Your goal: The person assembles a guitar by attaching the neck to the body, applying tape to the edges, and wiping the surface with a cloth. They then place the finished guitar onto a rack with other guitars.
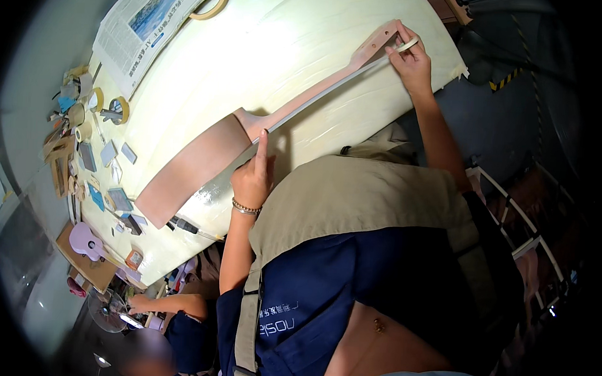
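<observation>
An unpainted, pinkish-brown guitar-shaped instrument (196,166) rests on its side, its neck stretching up to the right and its headstock (378,42) showing several holes. A pale strip of tape (317,98) runs along the neck's near edge. My left hand (251,180) touches that strip where neck and body meet, its index finger stretched out and the others loosely bent, holding nothing. By the tip of the headstock, my right hand (411,64) grips a small white roll of tape (408,44). Its fingertips also touch the headstock.
Tape rolls (119,110), small sanding blocks (120,199) and scraps line the pale table's left side. Newspaper (144,37) lies at the far left, and a black-handled tool (183,225) beside the instrument's body. Lower left, a co-worker's hand (138,304) is near a purple ukulele (86,240).
</observation>
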{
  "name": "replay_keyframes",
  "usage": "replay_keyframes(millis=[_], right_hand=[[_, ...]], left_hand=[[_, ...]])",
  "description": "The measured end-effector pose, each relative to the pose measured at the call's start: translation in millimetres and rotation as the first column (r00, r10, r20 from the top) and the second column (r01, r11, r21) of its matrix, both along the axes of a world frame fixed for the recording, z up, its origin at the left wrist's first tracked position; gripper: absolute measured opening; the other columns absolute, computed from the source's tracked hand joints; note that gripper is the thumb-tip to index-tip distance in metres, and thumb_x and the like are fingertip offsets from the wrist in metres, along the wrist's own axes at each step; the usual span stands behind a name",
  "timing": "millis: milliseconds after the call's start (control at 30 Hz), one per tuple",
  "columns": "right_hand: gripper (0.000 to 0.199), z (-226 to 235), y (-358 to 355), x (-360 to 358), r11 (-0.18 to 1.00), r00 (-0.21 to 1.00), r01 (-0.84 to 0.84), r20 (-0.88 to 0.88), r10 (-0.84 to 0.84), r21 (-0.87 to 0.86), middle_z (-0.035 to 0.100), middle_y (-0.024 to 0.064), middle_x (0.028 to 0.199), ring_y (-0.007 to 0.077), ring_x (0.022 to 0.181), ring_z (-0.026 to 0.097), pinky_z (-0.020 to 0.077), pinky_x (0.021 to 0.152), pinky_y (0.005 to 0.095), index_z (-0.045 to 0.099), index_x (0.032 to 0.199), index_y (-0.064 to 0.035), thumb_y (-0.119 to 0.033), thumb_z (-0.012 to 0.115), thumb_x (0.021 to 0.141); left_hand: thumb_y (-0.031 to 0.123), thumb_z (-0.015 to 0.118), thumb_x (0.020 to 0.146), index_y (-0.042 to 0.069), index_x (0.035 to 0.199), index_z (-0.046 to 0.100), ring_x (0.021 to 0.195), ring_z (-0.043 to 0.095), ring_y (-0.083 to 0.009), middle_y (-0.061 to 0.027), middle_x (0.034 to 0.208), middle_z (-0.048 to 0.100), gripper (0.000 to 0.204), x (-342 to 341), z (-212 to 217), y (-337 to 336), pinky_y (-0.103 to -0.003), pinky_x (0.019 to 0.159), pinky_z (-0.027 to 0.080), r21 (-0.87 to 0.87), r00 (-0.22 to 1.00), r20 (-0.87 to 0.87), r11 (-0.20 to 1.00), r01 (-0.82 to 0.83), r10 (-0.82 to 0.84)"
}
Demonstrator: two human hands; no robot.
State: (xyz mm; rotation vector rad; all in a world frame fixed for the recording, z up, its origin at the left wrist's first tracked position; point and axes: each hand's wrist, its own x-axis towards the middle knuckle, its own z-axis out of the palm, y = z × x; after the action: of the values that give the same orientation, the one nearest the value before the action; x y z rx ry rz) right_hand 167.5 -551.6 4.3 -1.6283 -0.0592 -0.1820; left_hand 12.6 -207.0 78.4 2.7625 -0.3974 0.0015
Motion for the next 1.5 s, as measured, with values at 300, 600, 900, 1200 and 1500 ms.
replay_keyframes(millis=[300,600,900,1200,1500], right_hand=[[0.053,7.1,-0.7,-2.9,0.996,1.000,-0.002,-0.029,-0.001,-0.086,0.038,0.0031,0.125,0.0109,0.102,0.042,0.0390,0.089,0.0224,0.044,0.128,-0.0016,0.006,0.060,0.079],[0.053,9.8,1.5,1.9,0.981,0.999,0.010,-0.041,-0.019,-0.193,0.039,0.0031,0.124,0.0104,0.098,0.043,0.0409,0.084,0.0229,0.045,0.127,0.0012,0.005,0.061,0.077],[0.053,10.1,5.1,4.5,0.946,0.995,0.094,0.060,-0.079,-0.311,0.042,0.0049,0.120,0.0132,0.095,0.045,0.0420,0.082,0.0244,0.048,0.124,-0.0010,0.001,0.065,0.074],[0.056,24.5,40.1,-50.5,0.784,0.809,0.491,-0.533,-0.248,0.381,0.048,0.0063,0.109,0.0126,0.087,0.053,0.0451,0.074,0.0235,0.048,0.125,-0.0035,0.002,0.068,0.072],[0.061,48.3,19.6,-34.8,0.863,0.853,0.447,-0.402,-0.332,0.236,0.041,0.0076,0.121,0.0123,0.086,0.054,0.0472,0.074,0.0230,0.037,0.130,0.0024,0.002,0.065,0.076]], left_hand=[[0.009,0.055,0.078,0.007,0.136,0.032,0.035,0.044,-0.0163,-0.0036,0.049,0.048,0.063,46.9,3.2,-68.8,-0.030,0.033,0.034,0.039,0.987,-0.087,0.989,0.141,-0.137],[0.010,0.054,0.072,0.006,0.124,0.048,0.044,0.053,-0.0183,-0.0036,0.059,0.052,0.052,107.6,1.9,-163.4,-0.031,0.039,0.041,-0.093,0.957,0.003,0.953,0.288,-0.289],[0.009,0.069,0.073,-0.005,0.099,0.064,0.068,0.058,-0.0101,-0.0067,0.079,0.065,0.030,186.0,-10.3,-122.0,-0.020,0.064,0.046,-0.490,0.357,-0.871,0.607,-0.626,-0.337],[0.007,0.067,0.069,-0.005,0.083,0.068,0.059,0.056,-0.0099,-0.0051,0.068,0.063,0.018,191.2,-18.8,-133.3,-0.021,0.058,0.045,-0.479,0.371,-0.876,0.649,-0.591,-0.309],[0.011,0.068,0.070,-0.005,0.082,0.068,0.061,0.060,-0.0131,-0.0076,0.068,0.064,0.020,188.4,-36.7,-130.7,-0.025,0.059,0.048,-0.544,0.488,-0.821,0.666,-0.511,-0.297]])
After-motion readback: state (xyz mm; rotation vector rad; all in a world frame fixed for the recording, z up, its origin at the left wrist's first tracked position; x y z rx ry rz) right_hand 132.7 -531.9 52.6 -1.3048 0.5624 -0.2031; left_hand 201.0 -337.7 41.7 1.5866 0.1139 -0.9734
